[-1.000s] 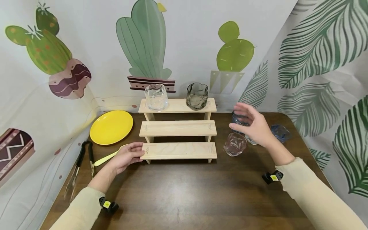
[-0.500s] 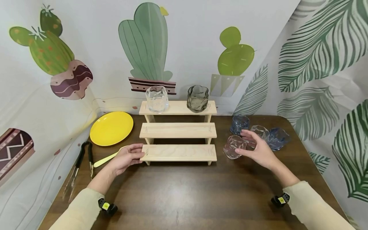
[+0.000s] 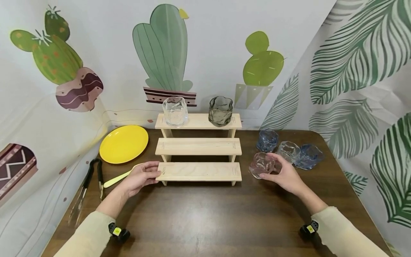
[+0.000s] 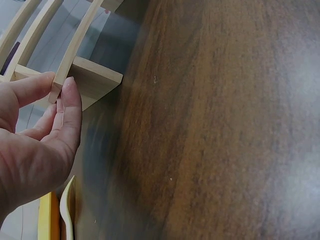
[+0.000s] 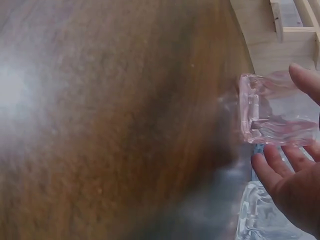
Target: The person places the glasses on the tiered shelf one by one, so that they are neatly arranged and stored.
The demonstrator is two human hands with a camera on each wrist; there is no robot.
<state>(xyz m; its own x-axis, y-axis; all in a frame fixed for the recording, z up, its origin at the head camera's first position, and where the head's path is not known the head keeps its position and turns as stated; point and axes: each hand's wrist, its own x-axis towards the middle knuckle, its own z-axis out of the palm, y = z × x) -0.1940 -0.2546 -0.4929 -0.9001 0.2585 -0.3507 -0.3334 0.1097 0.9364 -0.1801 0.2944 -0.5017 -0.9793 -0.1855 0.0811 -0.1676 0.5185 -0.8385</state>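
My left hand (image 3: 141,178) pinches the left end of the lowest board of a three-tier wooden stand (image 3: 199,171). In the left wrist view, thumb and fingers (image 4: 70,95) meet on either side of that board's tip. To the stand's right, my right hand (image 3: 287,175) has its thumb and fingers around a pink-tinted glass (image 3: 259,167). The right wrist view has this pink glass (image 5: 275,110) between the thumb above and the fingers (image 5: 267,170) below. On the top board stand a clear glass (image 3: 175,113) and a smoky grey glass (image 3: 220,112).
Behind my right hand are a blue glass (image 3: 267,140), a clear glass (image 3: 288,151) and a second blue glass (image 3: 309,157). At left lie a yellow plate (image 3: 123,144), black-handled tongs (image 3: 86,182) and a pale yellow utensil (image 3: 117,178). Printed fabric (image 3: 212,53) hangs behind the table.
My right hand has come down from above the glasses, then moved left onto the pink glass. The left hand keeps its hold on the stand.
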